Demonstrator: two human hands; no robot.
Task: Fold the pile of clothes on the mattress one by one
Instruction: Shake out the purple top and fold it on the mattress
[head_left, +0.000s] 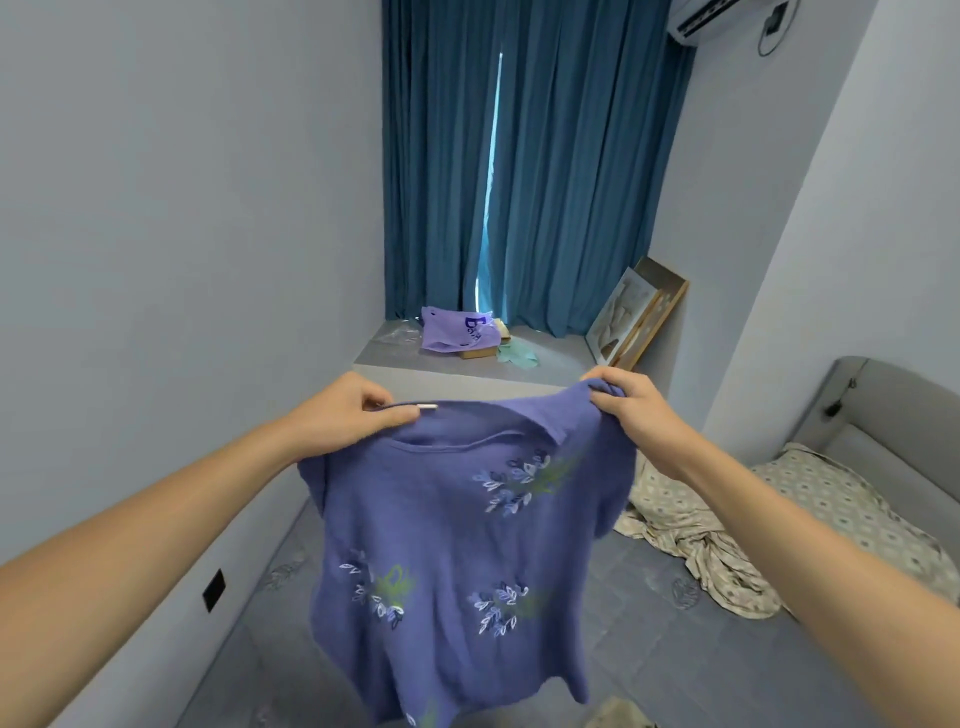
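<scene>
Grey mattress (675, 649) lay below us as our left hand (343, 410) and right hand (631, 410) each pinched a shoulder of the purple top (457, 545), hanging unfolded in the air. Folding had not begun on it; the crumpled patterned cloth (691, 535) possibly still waited.

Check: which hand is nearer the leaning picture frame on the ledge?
Right. The right hand grips the purple top just below-left of the picture frame; the left hand grips it far left.
</scene>
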